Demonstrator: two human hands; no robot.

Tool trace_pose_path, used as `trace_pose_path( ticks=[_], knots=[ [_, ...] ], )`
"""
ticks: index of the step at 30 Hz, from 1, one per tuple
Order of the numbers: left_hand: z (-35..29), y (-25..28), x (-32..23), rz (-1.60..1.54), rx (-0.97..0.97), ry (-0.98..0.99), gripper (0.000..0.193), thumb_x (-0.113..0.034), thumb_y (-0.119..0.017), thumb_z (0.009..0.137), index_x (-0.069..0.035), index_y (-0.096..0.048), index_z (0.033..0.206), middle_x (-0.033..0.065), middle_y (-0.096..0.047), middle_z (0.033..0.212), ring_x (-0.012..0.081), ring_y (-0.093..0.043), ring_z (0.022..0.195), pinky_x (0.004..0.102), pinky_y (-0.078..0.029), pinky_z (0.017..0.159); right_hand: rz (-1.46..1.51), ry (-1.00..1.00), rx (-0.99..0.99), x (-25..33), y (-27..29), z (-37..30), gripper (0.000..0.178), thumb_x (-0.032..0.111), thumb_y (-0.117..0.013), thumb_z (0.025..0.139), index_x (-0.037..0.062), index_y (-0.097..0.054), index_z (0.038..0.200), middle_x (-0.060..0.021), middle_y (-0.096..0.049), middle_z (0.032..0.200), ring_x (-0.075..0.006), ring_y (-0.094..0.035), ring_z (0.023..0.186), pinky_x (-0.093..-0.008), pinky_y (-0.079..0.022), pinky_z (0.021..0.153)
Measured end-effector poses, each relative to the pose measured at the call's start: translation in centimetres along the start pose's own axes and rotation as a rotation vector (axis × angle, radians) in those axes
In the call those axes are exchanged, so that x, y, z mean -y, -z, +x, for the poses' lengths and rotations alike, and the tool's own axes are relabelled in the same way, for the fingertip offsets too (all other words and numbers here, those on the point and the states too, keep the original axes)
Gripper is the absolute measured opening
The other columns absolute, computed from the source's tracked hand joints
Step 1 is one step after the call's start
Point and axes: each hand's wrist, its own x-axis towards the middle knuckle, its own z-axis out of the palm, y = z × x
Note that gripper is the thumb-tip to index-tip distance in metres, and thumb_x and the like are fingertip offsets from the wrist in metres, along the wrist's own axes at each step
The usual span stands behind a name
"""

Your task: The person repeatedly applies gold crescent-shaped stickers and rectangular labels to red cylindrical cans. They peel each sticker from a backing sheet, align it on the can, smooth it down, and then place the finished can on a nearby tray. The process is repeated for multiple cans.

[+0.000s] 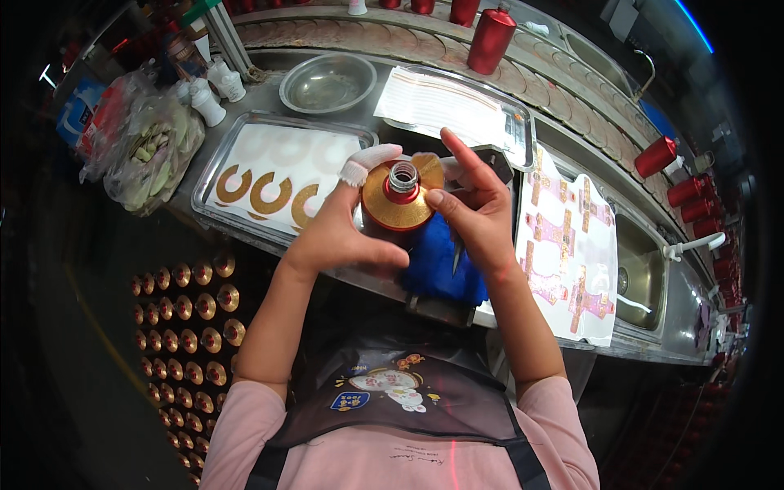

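1. Basically, the red-and-gold bottle [398, 214] sits above the steel table's [175, 196] near edge, between both hands, its clear threaded neck [403, 175] facing the camera. Its lower body is hidden under the gold shoulder.
2. Left hand [339, 229]: white-cotted finger curled at the shoulder's far-left rim, thumb stretched out on the near side. Can't tell if it carries any weight.
3. Right hand [478, 212]: thumb on the shoulder, forefinger extended away. Remaining fingers mostly hidden; can't tell if they grip.
4. Gold flap [428, 169] juts past the shoulder beside the neck; where it attaches is hard to make out.
5. Blue object [441, 265] below the bottle, at the table's near edge, partly covered and blurred; kind unclear.
6. Left side of table: metal tray [214, 204] with gold arcs [267, 193]; left wrist covers part of the lower-right one.
7. Right side: white sheet [600, 302] with pink-and-gold labels [555, 233], along the near edge.
8. Far edge: steel bowl [327, 84], complete.
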Motion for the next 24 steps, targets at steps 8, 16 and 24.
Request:
trace_pose_path(
  ticks=[8, 16, 24],
  knots=[
    [-0.5, 0.0, 0.3, 0.105, -0.033, 0.058, 0.092, -0.014, -0.097, 0.058, -0.008, -0.053, 0.138, 0.0124, -0.053, 0.135, 0.0287, -0.054, 0.129, 0.0382, -0.041, 0.113, 0.093, -0.091, -0.059, 0.6, -0.7, 0.1, 0.079, -0.002, -0.073, 0.084, 0.0076, -0.043, 0.156, -0.0004, -0.069, 0.104, 0.0001, -0.049, 0.057, -0.0165, -0.036, 0.047],
    [-1.4, -0.3, 0.2, 0.259, -0.086, -0.046, 0.089, -0.009, -0.095, 0.059, -0.007, -0.052, 0.137, 0.0110, -0.055, 0.134, 0.0262, -0.055, 0.129, 0.0380, -0.043, 0.111, 0.111, -0.100, -0.079, 0.8, -1.0, -0.3, 0.081, -0.005, -0.071, 0.083, 0.0067, -0.042, 0.157, 0.0021, -0.065, 0.098, -0.0008, -0.048, 0.057, -0.0175, -0.038, 0.047],
    [-0.1, 1.6, 0.1, -0.286, 0.118, 0.115, 0.103, -0.011, -0.099, 0.056, -0.003, -0.049, 0.145, 0.0102, -0.056, 0.143, 0.0206, -0.054, 0.132, 0.0370, -0.042, 0.114, 0.103, -0.104, -0.104, 1.0, -1.2, -0.8, 0.079, -0.004, -0.070, 0.084, 0.0071, -0.041, 0.157, -0.0006, -0.066, 0.107, -0.0009, -0.048, 0.059, -0.0175, -0.038, 0.049]
  ],
)
